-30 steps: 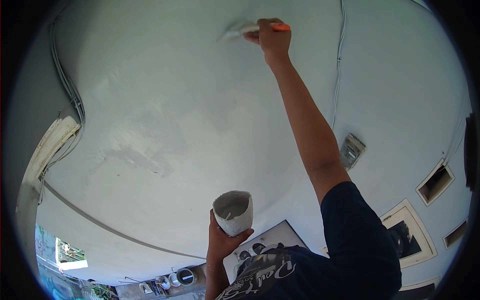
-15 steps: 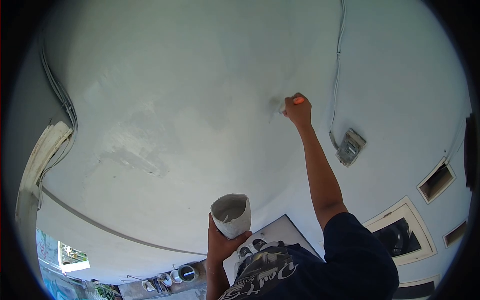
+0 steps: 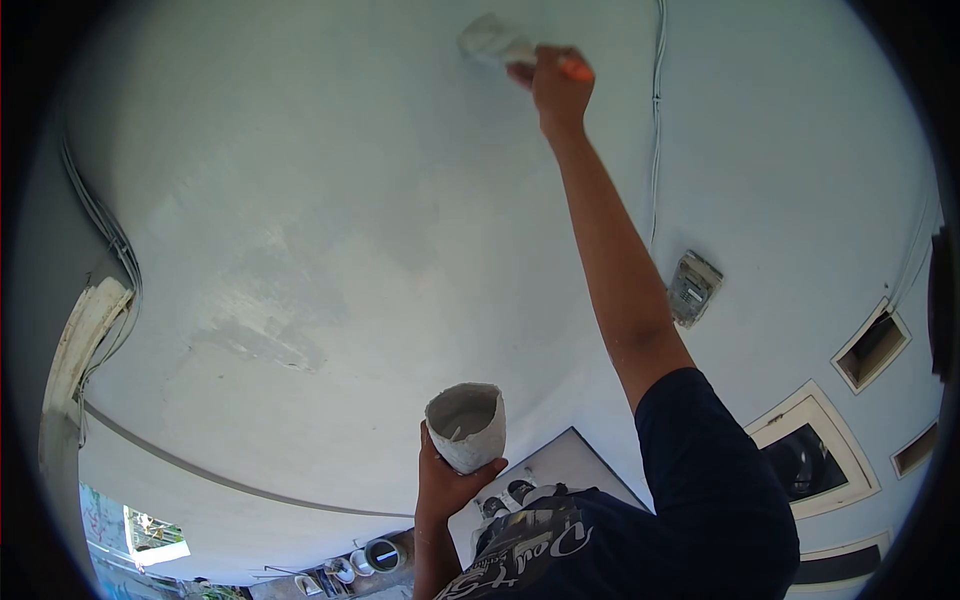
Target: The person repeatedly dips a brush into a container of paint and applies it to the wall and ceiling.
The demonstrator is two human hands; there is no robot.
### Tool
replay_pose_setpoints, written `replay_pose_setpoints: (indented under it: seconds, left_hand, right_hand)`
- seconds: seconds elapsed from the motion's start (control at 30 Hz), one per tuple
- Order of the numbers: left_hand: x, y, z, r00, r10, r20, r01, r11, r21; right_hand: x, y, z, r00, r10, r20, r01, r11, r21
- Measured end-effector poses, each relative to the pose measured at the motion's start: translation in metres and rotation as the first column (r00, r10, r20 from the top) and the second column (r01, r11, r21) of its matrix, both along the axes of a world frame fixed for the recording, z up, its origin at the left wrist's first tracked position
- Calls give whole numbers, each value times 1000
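My left hand is closed around the lower part of a rough, paint-crusted white container, held upright in front of my chest. Inside it greyish paint shows, with a small pale stick-like bit in it. High up at the wall, my right hand grips a paintbrush by its orange handle. The brush's pale bristles are blurred and appear to be against the wall surface. That arm is stretched out far upward.
An electric meter box and cables are fixed to the wall on the right. Vent openings and a framed window lie lower right. More cables run down the left. Several buckets stand on the floor below.
My right hand with the paintbrush has moved up and slightly left along the wall. My left hand still holds the container in nearly the same place. The view has shifted slightly.
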State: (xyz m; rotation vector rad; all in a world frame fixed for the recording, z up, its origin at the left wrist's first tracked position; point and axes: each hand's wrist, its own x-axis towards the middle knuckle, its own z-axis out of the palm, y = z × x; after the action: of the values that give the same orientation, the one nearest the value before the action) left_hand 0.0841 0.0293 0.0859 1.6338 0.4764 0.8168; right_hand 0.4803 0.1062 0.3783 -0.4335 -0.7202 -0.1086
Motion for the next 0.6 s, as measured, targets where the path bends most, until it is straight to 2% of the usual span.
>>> replay_pose_setpoints:
  seconds: [0.03, 0.1, 0.17, 0.2, 0.23, 0.27, 0.3, 0.33, 0.4, 0.47, 0.5, 0.53, 0.57, 0.6]
  left_hand:
    - [1, 1, -2, 1000, -4, 2, 4, 1000, 7]
    - [2, 4, -6, 1000, -10, -6, 10, 1000, 29]
    - [1, 2, -6, 999, -21, -25, 22, 999, 43]
    - [1, -1, 0, 999, -15, -31, 14, 1000, -6]
    - [1, -3, 3, 999, -11, -33, 9, 999, -50]
    - [1, -3, 2, 999, -22, -37, 20, 998, -51]
    - [-1, -4, 0, 999, -30, -34, 28, 999, -43]
    - [-1, -4, 0, 999, -34, -28, 33, 999, -33]
    - [1, -4, 7, 999, -41, -28, 40, 999, -17]
    - [0, -5, 10, 998, -45, -46, 44, 999, -8]
    - [2, -5, 11, 998, -40, -48, 40, 999, 13]
    - [5, -4, 12, 998, -34, -47, 36, 999, 36]
    - [8, -3, 14, 998, -34, -50, 36, 998, 43]
    - [12, -4, 16, 998, -42, -37, 42, 999, 22]
  right_hand:
    - [13, 12, -27, 997, -52, 64, 56, 996, -65]
    - [13, 11, -86, 979, -191, 76, 200, 968, -149]
    - [12, 1, -156, 981, -194, 12, 190, 942, -277]
    - [16, -5, -193, 971, -239, 33, 234, 902, -362]
    - [19, -13, -216, 957, -283, 60, 280, 854, -438]
    - [13, -23, -222, 954, -294, 56, 288, 851, -440]
    - [9, -33, -227, 958, -268, -105, 191, 864, -467]
    - [7, -40, -227, 936, -237, -262, 89, 876, -473]
    - [21, -33, -201, 950, -243, -194, 141, 893, -428]
    - [24, -9, -138, 958, -285, -41, 234, 853, -466]
    - [39, 16, -109, 847, -497, 189, 515, 676, -527]
    - [35, 26, -70, 794, -546, 269, 598, 617, -511]
    - [20, 17, -28, 797, -504, 333, 598, 581, -553]
    - [7, 6, 7, 916, -347, 202, 400, 760, -512]
